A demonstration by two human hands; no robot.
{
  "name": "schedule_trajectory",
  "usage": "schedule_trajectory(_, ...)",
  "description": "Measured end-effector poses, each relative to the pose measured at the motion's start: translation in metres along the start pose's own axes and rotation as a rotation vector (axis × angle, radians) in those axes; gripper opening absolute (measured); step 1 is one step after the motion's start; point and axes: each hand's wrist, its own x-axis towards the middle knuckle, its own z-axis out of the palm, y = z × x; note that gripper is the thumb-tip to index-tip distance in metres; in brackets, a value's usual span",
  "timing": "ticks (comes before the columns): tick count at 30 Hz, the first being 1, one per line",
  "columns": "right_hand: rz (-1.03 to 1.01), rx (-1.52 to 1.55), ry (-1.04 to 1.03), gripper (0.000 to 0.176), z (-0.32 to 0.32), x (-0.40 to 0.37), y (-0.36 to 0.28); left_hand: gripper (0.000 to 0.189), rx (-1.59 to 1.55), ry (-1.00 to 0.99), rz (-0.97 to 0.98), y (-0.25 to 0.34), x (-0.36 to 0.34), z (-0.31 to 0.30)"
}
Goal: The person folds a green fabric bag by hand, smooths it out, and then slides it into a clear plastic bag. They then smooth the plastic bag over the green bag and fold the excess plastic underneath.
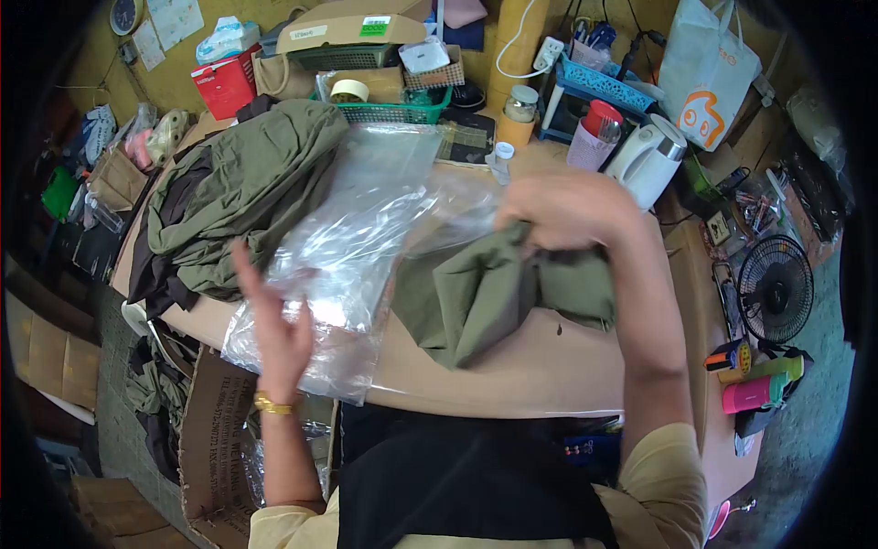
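Observation:
Clear plastic bags [352, 220] lie flat across the middle of the tabletop [494, 389]. Over their left part is my left hand [279, 320], its fingers apart and nothing in it. A folded olive-green garment [480, 297] rests to the right of the plastic. My right hand [567, 215], smeared by motion, has its fingers closed on the upper edge of this cloth. At the left, a pile of olive and dark garments [247, 183] lies beside the bags.
Behind are a green basket [393, 112] with tape, a jar [521, 103], a pink cup [592, 145] and a white kettle [647, 160]. A black fan [775, 288] stands at the right. An open cardboard box [215, 439] is below the table's left front edge.

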Motion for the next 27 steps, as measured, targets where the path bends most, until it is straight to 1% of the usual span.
schedule_trajectory(1, 0.027, 0.129, -0.299, 0.025, 0.006, 0.04, 0.013, 0.082, -0.119, 0.097, -0.079, -0.019, -0.001, -0.017)
schedule_trajectory(3, -0.066, 0.253, -0.406, 0.031, 0.052, 0.109, 0.055, 0.072, 0.024, 0.046, -0.263, -0.044, -0.004, -0.059)
schedule_trajectory(4, -0.074, 0.244, -0.4, 0.031, 0.074, 0.131, 0.067, 0.056, 0.258, 0.068, -0.011, -0.069, -0.01, -0.074)
schedule_trajectory(5, -0.176, 0.21, -0.27, 0.035, 0.095, 0.149, 0.077, 0.056, 0.266, 0.074, -0.009, -0.066, -0.011, -0.079)
schedule_trajectory(6, -0.277, 0.178, -0.142, 0.038, 0.109, 0.161, 0.081, 0.053, 0.432, 0.064, -0.012, -0.058, -0.012, -0.082)
schedule_trajectory(7, -0.286, 0.176, -0.142, 0.038, 0.116, 0.165, 0.081, 0.049, 0.599, 0.055, -0.016, -0.055, -0.014, -0.087)
schedule_trajectory(8, -0.216, 0.217, -0.176, 0.038, 0.123, 0.168, 0.079, 0.038, 0.628, -0.016, -0.111, -0.061, -0.022, -0.091)
schedule_trajectory(9, -0.146, 0.26, -0.211, 0.038, 0.128, 0.172, 0.077, 0.038, 0.637, -0.013, -0.117, -0.064, -0.027, -0.097)
schedule_trajectory(10, -0.198, 0.092, -0.189, 0.037, 0.108, 0.162, 0.061, 0.035, 0.427, -0.128, -0.398, -0.066, -0.032, -0.103)
schedule_trajectory(11, -0.208, 0.091, -0.194, 0.037, 0.113, 0.162, 0.064, 0.033, 0.202, -0.236, -0.674, -0.059, -0.029, -0.105)
schedule_trajectory(12, -0.292, 0.162, -0.219, 0.035, 0.118, 0.157, 0.075, 0.033, -0.113, -0.178, -0.942, -0.043, -0.026, -0.107)
schedule_trajectory(13, -0.374, 0.234, -0.245, 0.034, 0.122, 0.151, 0.084, 0.033, -0.112, -0.168, -0.951, -0.049, -0.026, -0.109)
schedule_trajectory(15, -0.201, 0.53, -0.479, 0.032, 0.118, 0.126, 0.079, 0.037, -0.705, -0.091, -1.15, -0.065, -0.032, -0.111)
schedule_trajectory(16, -0.108, 0.618, -0.539, 0.032, 0.117, 0.109, 0.077, 0.038, -0.515, -0.099, -1.085, -0.064, -0.03, -0.104)
schedule_trajectory(17, -0.013, 0.704, -0.595, 0.032, 0.115, 0.09, 0.076, 0.038, -0.516, -0.09, -1.087, -0.06, -0.023, -0.098)
schedule_trajectory(19, -0.068, 0.474, -0.429, 0.032, 0.099, 0.046, 0.072, 0.039, 0.238, -0.557, -0.735, -0.042, -0.003, -0.084)
schedule_trajectory(20, 0.011, 0.488, -0.331, 0.031, 0.084, 0.016, 0.067, 0.05, 0.26, -0.53, -0.571, -0.025, 0.005, -0.072)
schedule_trajectory(21, 0.089, 0.501, -0.231, 0.029, 0.07, -0.015, 0.063, 0.05, 0.259, -0.527, -0.571, -0.017, 0.01, -0.06)
schedule_trajectory(23, 0.204, 0.715, 0.131, 0.033, 0.071, -0.083, 0.072, 0.081, 0.412, -0.479, -0.221, -0.003, 0.021, -0.037)
schedule_trajectory(24, 0.215, 0.861, 0.346, 0.045, 0.076, -0.115, 0.073, 0.081, 0.41, -0.48, -0.211, 0.005, 0.028, -0.027)
schedule_trajectory(25, 0.228, 1.001, 0.569, 0.057, 0.083, -0.144, 0.075, 0.09, 0.377, -0.501, -0.138, 0.015, 0.036, -0.017)
schedule_trajectory(26, 0.24, 0.999, 0.583, 0.057, 0.097, -0.169, 0.08, 0.099, 0.341, -0.522, -0.064, 0.024, 0.043, -0.005)
schedule_trajectory(27, 0.266, 1.036, 0.817, 0.07, 0.113, -0.191, 0.087, 0.099, 0.33, -0.529, -0.05, 0.033, 0.049, 0.007)
